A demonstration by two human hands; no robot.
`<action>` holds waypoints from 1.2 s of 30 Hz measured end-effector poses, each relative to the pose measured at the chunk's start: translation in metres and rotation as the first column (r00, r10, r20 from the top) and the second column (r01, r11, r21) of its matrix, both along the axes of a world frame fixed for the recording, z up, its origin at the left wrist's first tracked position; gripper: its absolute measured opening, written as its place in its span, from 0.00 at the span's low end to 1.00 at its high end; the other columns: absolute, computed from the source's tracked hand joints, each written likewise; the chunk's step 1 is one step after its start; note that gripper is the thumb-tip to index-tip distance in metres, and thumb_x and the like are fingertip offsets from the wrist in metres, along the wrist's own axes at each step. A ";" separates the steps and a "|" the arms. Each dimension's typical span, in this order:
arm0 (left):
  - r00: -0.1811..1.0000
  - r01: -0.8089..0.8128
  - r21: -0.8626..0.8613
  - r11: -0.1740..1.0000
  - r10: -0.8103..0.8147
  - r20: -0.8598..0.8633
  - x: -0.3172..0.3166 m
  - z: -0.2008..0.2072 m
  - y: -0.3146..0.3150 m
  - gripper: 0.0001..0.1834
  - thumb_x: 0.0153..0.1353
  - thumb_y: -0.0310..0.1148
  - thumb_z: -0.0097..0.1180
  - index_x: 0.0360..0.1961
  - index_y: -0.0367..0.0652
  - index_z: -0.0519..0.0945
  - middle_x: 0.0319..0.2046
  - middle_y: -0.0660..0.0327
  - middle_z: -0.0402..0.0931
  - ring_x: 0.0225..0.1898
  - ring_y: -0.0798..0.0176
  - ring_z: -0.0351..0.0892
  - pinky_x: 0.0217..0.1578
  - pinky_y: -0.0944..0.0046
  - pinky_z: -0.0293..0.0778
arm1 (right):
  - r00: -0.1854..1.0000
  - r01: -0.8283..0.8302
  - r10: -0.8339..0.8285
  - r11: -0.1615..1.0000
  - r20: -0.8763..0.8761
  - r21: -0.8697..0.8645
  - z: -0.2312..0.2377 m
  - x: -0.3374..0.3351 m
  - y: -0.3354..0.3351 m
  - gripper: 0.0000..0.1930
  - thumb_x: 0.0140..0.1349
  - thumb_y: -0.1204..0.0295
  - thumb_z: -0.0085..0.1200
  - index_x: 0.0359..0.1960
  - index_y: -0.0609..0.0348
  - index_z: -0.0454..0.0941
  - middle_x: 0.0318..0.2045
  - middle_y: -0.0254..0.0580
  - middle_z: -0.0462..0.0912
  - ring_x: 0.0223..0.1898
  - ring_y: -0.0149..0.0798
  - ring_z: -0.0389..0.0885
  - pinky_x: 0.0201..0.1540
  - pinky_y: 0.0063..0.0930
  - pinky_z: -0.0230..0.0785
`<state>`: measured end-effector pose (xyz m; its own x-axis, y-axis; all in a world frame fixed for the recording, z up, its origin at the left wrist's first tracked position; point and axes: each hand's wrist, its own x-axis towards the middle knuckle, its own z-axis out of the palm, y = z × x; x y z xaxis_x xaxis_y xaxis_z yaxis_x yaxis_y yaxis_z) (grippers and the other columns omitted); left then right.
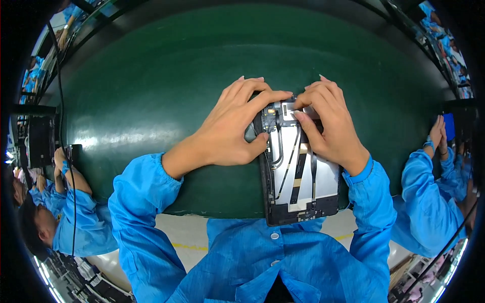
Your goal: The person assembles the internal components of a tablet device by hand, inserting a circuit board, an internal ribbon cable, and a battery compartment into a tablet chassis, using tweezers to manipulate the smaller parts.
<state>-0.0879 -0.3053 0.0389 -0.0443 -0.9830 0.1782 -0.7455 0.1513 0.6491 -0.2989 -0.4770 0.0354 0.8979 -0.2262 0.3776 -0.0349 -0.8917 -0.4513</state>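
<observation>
An opened tablet (327, 178) lies at the near edge of the green table, its lower end reaching past that edge. Its back is off, showing a silver panel, dark flex cables, tape strips and a small circuit board at the upper left. My left hand (227, 126) grips the tablet's upper left corner, index finger along the top and thumb on the left side. Over the tablet's upper right, my right hand (328, 121) has thumb and index finger pinched close to a pale metal piece (289, 112) near the top. Whatever sits between those fingertips is hidden.
The green table (151, 101) curves around in front of me. At the left edge, a person in blue (81, 222) works beside a black device (41, 141). Another blue-sleeved person (429, 202) at the right holds a blue object (448, 126). A black cable (60, 101) hangs at the left.
</observation>
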 end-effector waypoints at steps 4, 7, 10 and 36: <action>0.997 -0.071 -0.058 0.996 0.069 -0.028 -0.007 -0.005 0.000 0.47 0.53 0.27 0.65 0.78 0.51 0.73 0.64 0.45 0.73 0.74 0.36 0.66 0.82 0.30 0.51 | 0.999 0.037 -0.037 0.999 -0.023 0.018 0.004 0.001 0.004 0.08 0.65 0.72 0.68 0.41 0.57 0.82 0.46 0.47 0.77 0.57 0.55 0.75 0.70 0.56 0.66; 0.998 -0.056 -0.028 0.998 0.056 -0.016 -0.006 -0.003 0.000 0.49 0.54 0.25 0.65 0.81 0.50 0.69 0.70 0.43 0.70 0.78 0.35 0.62 0.81 0.36 0.53 | 0.998 0.055 -0.053 0.996 -0.035 0.071 0.006 -0.001 0.004 0.08 0.64 0.71 0.70 0.39 0.57 0.82 0.46 0.47 0.77 0.57 0.55 0.75 0.66 0.56 0.67; 0.998 -0.063 -0.044 0.997 0.063 0.001 -0.007 -0.004 -0.001 0.49 0.54 0.25 0.65 0.81 0.50 0.69 0.69 0.43 0.71 0.77 0.35 0.63 0.80 0.36 0.54 | 0.999 0.041 -0.040 0.998 -0.016 0.044 0.007 0.000 0.002 0.09 0.61 0.73 0.72 0.38 0.58 0.82 0.47 0.46 0.77 0.58 0.55 0.74 0.67 0.56 0.67; 0.994 0.061 -0.352 0.934 -0.025 0.107 -0.012 -0.015 0.001 0.26 0.50 0.23 0.64 0.53 0.46 0.87 0.57 0.51 0.79 0.68 0.40 0.77 0.75 0.32 0.67 | 0.993 -0.007 0.017 0.996 0.120 -0.084 0.012 -0.006 0.010 0.10 0.51 0.76 0.77 0.31 0.58 0.84 0.30 0.40 0.78 0.42 0.49 0.81 0.65 0.55 0.77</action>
